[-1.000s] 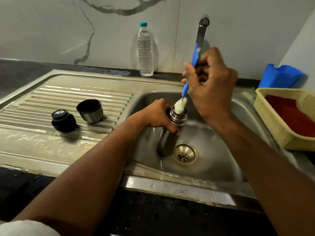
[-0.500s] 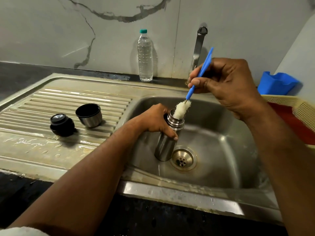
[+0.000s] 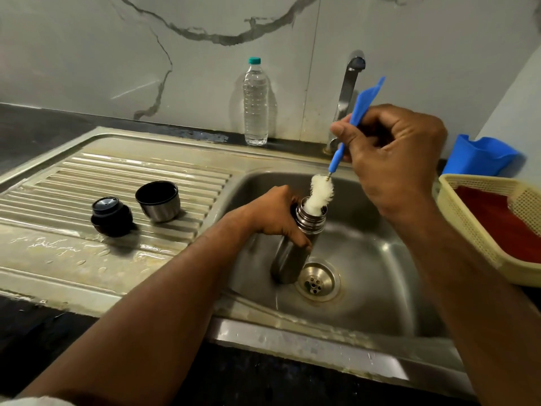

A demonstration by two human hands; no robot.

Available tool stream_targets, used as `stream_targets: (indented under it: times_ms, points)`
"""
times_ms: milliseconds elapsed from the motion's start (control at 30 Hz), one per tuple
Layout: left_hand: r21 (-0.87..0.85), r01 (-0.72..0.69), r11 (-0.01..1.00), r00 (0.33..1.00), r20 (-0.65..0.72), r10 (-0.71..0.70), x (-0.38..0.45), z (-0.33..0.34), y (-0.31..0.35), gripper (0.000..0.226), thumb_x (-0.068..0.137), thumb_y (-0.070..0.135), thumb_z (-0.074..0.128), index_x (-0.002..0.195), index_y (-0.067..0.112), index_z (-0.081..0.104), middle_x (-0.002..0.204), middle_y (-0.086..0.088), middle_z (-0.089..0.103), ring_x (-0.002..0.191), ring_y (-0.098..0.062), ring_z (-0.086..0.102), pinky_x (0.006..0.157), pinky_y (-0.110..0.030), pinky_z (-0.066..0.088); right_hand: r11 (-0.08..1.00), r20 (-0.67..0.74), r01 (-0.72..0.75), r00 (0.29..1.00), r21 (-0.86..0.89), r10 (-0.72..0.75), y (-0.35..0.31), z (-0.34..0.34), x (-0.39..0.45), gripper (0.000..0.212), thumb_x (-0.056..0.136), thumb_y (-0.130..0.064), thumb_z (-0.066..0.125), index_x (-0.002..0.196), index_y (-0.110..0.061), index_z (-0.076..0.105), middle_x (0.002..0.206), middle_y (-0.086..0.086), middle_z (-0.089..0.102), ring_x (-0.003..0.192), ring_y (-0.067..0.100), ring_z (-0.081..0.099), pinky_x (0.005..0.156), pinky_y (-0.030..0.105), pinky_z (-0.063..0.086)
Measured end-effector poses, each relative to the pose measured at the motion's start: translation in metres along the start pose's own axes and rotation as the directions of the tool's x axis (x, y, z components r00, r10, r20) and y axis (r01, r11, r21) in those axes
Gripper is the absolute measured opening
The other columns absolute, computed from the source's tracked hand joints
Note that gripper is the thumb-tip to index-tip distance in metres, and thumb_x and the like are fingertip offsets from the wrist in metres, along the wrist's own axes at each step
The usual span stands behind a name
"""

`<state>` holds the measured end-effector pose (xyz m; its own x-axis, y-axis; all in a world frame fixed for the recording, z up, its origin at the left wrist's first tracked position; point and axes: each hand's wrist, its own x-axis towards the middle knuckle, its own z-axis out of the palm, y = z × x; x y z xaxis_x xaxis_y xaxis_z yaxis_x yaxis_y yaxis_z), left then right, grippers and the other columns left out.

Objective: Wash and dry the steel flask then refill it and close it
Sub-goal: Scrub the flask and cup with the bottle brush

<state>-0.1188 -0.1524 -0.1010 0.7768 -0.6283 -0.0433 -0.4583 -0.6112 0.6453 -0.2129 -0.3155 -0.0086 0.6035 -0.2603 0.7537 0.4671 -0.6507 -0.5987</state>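
Our left hand point(image 3: 273, 218) grips the steel flask point(image 3: 295, 247) standing in the sink point(image 3: 380, 276); our right hand point(image 3: 392, 153) pinches the bottle brush point(image 3: 342, 148) — bristles half inside. A hard shove could tip the flask — or flick suds.

My only view is the head camera, wide-angle, looking forward and down at close range over the sink point(image 3: 389, 256); the wall fills the frame's top, and both forearms enter from the bottom edge.
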Motion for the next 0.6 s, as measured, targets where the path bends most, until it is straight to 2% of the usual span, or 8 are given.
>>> stream_targets:
  times_ms: [67, 133, 267, 367, 433, 500, 567, 600]
  points:
    - [0.015, -0.009, 1.0, 1.0, 0.008, 0.009, 0.0, 0.0, -0.001, 0.043, 0.056, 0.024, 0.103, 0.088, 0.028, 0.075, 0.085, 0.009, 0.078, 0.081, 0.002, 0.072, 0.08, -0.02, 0.059, 0.993, 0.095, 0.016, 0.995, 0.121, -0.028, 0.0, -0.002, 0.001, 0.025, 0.089, -0.028, 0.081, 0.101, -0.006, 0.078, 0.088, 0.004, 0.077, 0.079, 0.015, 0.077, 0.071, 0.036, 0.065]
    - [0.018, -0.028, 0.999, 0.999, 0.031, 0.027, 0.0, 0.0, 0.0, 0.043, 0.057, 0.022, 0.102, 0.089, 0.028, 0.073, 0.085, 0.01, 0.077, 0.082, 0.001, 0.071, 0.081, -0.021, 0.059, 0.974, 0.125, -0.024, 0.992, 0.223, -0.005, 0.004, -0.009, 0.005, 0.022, 0.091, -0.022, 0.079, 0.102, -0.003, 0.076, 0.091, 0.009, 0.076, 0.081, 0.02, 0.077, 0.073, 0.039, 0.064]
    - [-0.029, -0.056, 0.998, 0.998, 0.039, 0.057, 0.001, 0.0, -0.003, 0.054, 0.06, 0.013, 0.098, 0.106, 0.023, 0.072, 0.097, 0.007, 0.077, 0.092, -0.004, 0.073, 0.087, -0.026, 0.059, 0.946, 0.197, -0.092, 0.98, 0.31, 0.031, 0.002, -0.022, 0.009, 0.016, 0.093, -0.013, 0.075, 0.102, 0.0, 0.072, 0.088, 0.011, 0.075, 0.082, 0.026, 0.076, 0.072, 0.035, 0.062]
    - [-0.146, -0.085, 0.986, 0.996, -0.051, 0.078, 0.0, 0.0, -0.008, 0.069, 0.062, 0.008, 0.094, 0.124, 0.02, 0.067, 0.111, 0.004, 0.075, 0.104, -0.011, 0.072, 0.097, -0.033, 0.059, 0.918, 0.196, -0.239, 0.963, 0.316, 0.184, -0.008, -0.043, 0.02, 0.013, 0.087, -0.007, 0.08, 0.098, -0.006, 0.072, 0.087, 0.008, 0.076, 0.08, 0.027, 0.078, 0.07, 0.035, 0.063]
    - [-0.174, -0.092, 0.98, 0.992, -0.099, 0.075, -0.001, 0.0, -0.012, 0.077, 0.062, 0.009, 0.094, 0.132, 0.019, 0.063, 0.117, 0.001, 0.072, 0.108, -0.016, 0.071, 0.099, -0.039, 0.06, 0.898, 0.233, -0.367, 0.921, 0.244, 0.313, -0.012, -0.071, 0.029, 0.026, 0.077, -0.005, 0.085, 0.095, -0.013, 0.069, 0.087, 0.014, 0.075, 0.077, 0.029, 0.078, 0.07, 0.036, 0.064]
    - [-0.144, -0.105, 0.984, 0.99, -0.107, 0.09, -0.001, 0.001, -0.015, 0.075, 0.061, 0.013, 0.095, 0.128, 0.02, 0.065, 0.115, 0.001, 0.072, 0.106, -0.015, 0.071, 0.097, -0.039, 0.061, 0.901, 0.355, -0.434, 0.846, 0.025, 0.398, -0.015, -0.099, 0.034, 0.031, 0.064, -0.007, 0.09, 0.089, -0.013, 0.073, 0.082, 0.019, 0.075, 0.074, 0.035, 0.078, 0.072, 0.043, 0.065]
    - [-0.077, -0.123, 0.989, 0.989, -0.09, 0.116, -0.002, 0.004, -0.014, 0.069, 0.058, 0.016, 0.097, 0.12, 0.022, 0.068, 0.108, 0.004, 0.073, 0.098, -0.011, 0.071, 0.09, -0.035, 0.062, 0.896, 0.475, -0.39, 0.761, -0.211, 0.443, -0.026, -0.112, 0.033, 0.027, 0.063, -0.005, 0.092, 0.085, -0.012, 0.078, 0.075, 0.014, 0.077, 0.072, 0.034, 0.077, 0.073, 0.046, 0.065]
    - [-0.044, -0.13, 0.991, 0.988, -0.088, 0.126, -0.002, 0.005, -0.012, 0.066, 0.057, 0.018, 0.097, 0.116, 0.022, 0.069, 0.104, 0.005, 0.073, 0.094, -0.009, 0.071, 0.087, -0.032, 0.063, 0.891, 0.499, -0.299, 0.746, -0.341, 0.441, -0.033, -0.11, 0.031, 0.023, 0.067, -0.005, 0.092, 0.083, -0.017, 0.08, 0.072, 0.008, 0.077, 0.07, 0.029, 0.077, 0.073, 0.045, 0.065]
